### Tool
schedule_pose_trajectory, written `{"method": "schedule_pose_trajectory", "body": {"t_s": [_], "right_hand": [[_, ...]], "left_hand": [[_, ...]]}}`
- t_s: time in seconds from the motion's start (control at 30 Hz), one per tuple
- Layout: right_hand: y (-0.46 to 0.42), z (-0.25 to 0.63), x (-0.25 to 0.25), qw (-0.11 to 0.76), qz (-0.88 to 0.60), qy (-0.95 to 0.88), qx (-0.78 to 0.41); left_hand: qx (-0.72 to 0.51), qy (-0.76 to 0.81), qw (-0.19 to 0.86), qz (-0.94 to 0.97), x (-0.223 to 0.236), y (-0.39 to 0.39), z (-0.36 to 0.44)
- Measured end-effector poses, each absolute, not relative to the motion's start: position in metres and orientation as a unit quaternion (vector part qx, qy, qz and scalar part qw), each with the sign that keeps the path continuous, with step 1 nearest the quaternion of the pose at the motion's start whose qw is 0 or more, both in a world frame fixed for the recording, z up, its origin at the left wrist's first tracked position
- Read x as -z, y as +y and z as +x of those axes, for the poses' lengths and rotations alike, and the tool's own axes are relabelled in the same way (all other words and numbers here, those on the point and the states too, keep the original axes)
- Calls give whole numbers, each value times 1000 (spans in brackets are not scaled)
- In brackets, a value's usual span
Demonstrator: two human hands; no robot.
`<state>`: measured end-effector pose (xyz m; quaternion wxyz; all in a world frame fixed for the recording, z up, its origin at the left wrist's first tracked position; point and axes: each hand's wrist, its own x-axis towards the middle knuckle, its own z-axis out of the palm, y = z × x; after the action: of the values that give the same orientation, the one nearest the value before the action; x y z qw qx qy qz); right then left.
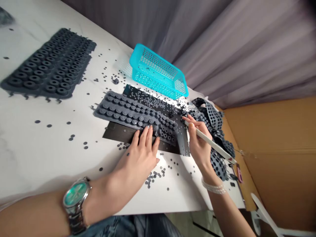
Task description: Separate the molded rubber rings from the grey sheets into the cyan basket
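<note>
A dark grey rubber sheet with rows of raised round plugs (123,110) lies on a black mat (116,131). My left hand (142,149) rests at its near edge, fingers stretched out and lightly spread, tips touching the sheet. My right hand (200,141) is closed around a long flat white stick (216,148), beside the right end of the sheet. The stick's front end is hidden by the fingers. Near the right fingertips lie loose small black rubber pieces (184,113). Tiny dark discs (153,102) are scattered over the mat's far part.
Behind the mat stands a turquoise mesh basket (158,70). A larger sheet of ring-shaped rubber parts (46,65) lies at the far left. Perforated rubber scraps (214,115) pile up at the right, near a cardboard panel (271,138). A pink-handled tool (239,174) lies by the right edge.
</note>
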<state>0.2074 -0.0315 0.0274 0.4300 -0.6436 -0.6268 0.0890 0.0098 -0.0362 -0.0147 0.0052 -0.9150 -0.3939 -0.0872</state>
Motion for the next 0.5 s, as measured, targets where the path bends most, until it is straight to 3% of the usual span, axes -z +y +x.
{"method": "schedule_pose_trajectory", "body": {"t_s": [0.33, 0.5], "right_hand": [[-62, 209, -25, 409, -702, -561, -159], [-58, 205, -26, 380, -686, -611, -112]], "left_hand": [[85, -382, 20, -920, 6, -30, 17], [61, -376, -16, -925, -9, -27, 29]]}}
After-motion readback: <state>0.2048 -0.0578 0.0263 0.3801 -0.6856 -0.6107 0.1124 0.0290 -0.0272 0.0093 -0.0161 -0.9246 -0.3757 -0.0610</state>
